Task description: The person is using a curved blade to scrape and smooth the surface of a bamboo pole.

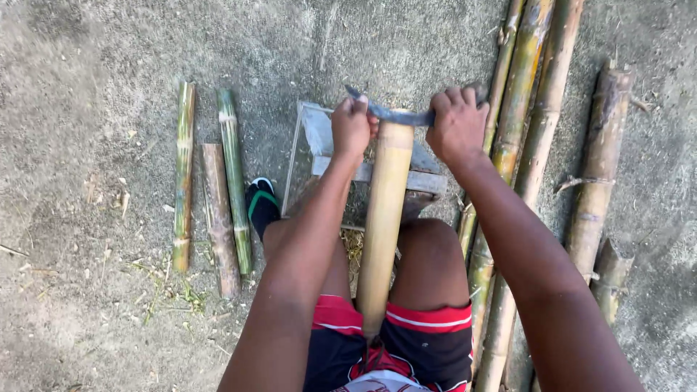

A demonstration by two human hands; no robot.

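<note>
Head view, looking down. You sit with a pale, peeled bamboo pole (382,218) running out between your knees, its far end resting on a low wooden stand (428,181) on the concrete ground (87,109). Both hands grip a curved blade (398,115) laid crosswise on the pole's far end: your left hand (351,127) closes its fingers in a fist around the blade's tip end, and your right hand (457,123) wraps its fingers tightly around the handle end. The blade touches the pole at the top of its length, so the step in hand appears to be the start of a scraping stroke, with the edge set and no pull yet visible.

To your left lie three short cut bamboo pieces (214,189), side by side and still green or brown. To your right lies a bundle of long uncut bamboo stalks (523,145), just beside your right knee. A foot in a black sandal (261,207) rests by the stand's left edge.

Judged from this position, a stroke toward your body calls for even pressure from both fists, the blade held level, and care as the edge nears your thighs.
</note>
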